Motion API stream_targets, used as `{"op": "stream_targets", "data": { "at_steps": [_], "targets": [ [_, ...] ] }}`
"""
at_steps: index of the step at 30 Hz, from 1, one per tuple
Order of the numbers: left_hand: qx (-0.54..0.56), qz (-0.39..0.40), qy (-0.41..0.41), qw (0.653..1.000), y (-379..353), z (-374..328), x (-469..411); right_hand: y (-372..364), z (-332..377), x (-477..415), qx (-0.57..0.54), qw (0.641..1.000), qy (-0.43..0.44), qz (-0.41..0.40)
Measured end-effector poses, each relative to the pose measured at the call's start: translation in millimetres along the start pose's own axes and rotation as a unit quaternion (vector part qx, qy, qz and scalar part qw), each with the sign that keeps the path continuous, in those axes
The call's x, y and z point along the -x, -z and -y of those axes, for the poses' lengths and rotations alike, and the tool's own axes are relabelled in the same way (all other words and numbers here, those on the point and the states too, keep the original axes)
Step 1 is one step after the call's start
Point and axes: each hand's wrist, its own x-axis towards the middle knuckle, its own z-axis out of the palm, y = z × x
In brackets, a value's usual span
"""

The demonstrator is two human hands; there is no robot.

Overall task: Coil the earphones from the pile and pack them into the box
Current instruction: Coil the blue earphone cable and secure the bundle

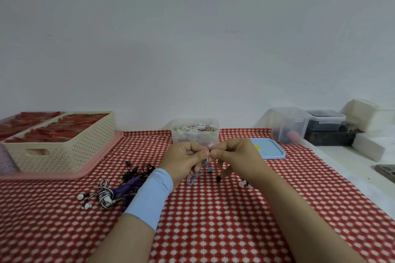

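Red-and-white patterned cloth point(213, 230) covers the surface. The pile of loose earphones lies on it, in front of the clear box point(195, 137) and to its left: a striped black-and-white pair point(105, 196) wound into a bundle comes nearest, then a purple pair point(128, 187), then a black pair point(139, 172).

Straight in front of the box, both hands meet above the cloth. The left hand point(183, 158), with a light blue sleeve point(149, 195) at the wrist, curls its fingers round the blue earphones point(193, 178), whose loops hang below the palm. The right hand point(234, 156) pinches the same cable between thumb and forefinger, beside the left thumb.

The box stands lidless by the wall, with white and green earphones inside. A blue lid point(270, 151) lies flat just right of the box. Well left of the box, a cream perforated basket point(64, 151) sits on a pink tray point(85, 174).
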Motion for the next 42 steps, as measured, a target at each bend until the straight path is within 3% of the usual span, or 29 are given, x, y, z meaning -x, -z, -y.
{"op": "stream_targets", "data": {
  "at_steps": [5,12,20,26,30,35,42],
  "targets": [
    [-0.043,-0.009,-0.046,0.998,-4,-4,-2,2,-7,-1,-0.137,0.985,-0.099,0.033],
    [-0.056,-0.009,-0.068,0.996,-9,-4,-2,4,-5,-2,-0.068,0.995,-0.07,-0.013],
    [-0.099,-0.017,-0.092,0.991,-17,-4,-2,7,-4,-3,-0.161,0.967,-0.194,0.032],
    [-0.027,-0.038,-0.056,0.997,-17,-4,0,-1,1,0,-0.103,0.992,-0.05,-0.053],
    [0.014,-0.034,-0.029,0.999,-17,-5,2,1,3,1,-0.037,0.998,0.006,-0.054],
    [0.058,-0.012,-0.001,0.998,-15,-2,2,6,3,2,0.015,0.998,0.035,-0.039],
    [0.004,-0.015,-0.016,1.0,-11,-3,5,7,0,-1,0.051,0.998,0.011,-0.026]
  ]
}}
